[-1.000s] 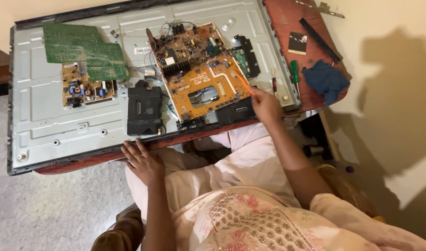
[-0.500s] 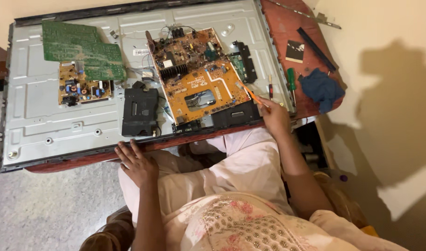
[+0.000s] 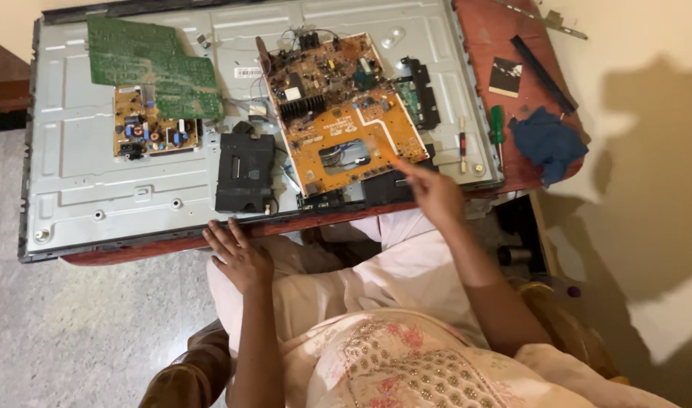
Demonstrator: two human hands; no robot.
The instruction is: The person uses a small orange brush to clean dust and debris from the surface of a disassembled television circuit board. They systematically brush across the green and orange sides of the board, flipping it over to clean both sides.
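Nearest, the left hand (image 3: 240,257) lies flat with fingers spread apart, its tips on the near edge of the metal panel (image 3: 81,181); it holds nothing and seems only to brace. Further right, the right hand (image 3: 435,193) is pinched together on a thin orange tool (image 3: 398,162), which is blurred, so its kind cannot be told. The tool's tip points up and left at the near right corner of the orange board (image 3: 346,121), just beside or touching it; the blur hides which. The board lies on the panel, directly ahead of the right hand and up and to the right of the left. By the look of it, the work in hand is probing or checking this board, and any touch among such crowded parts calls for a steady, fine tip. A black box (image 3: 245,171) sits left of the board, beyond the left hand. Farther left lies a green board (image 3: 153,68). At far right, a green screwdriver (image 3: 497,128) and a blue cloth (image 3: 546,143) rest untouched.
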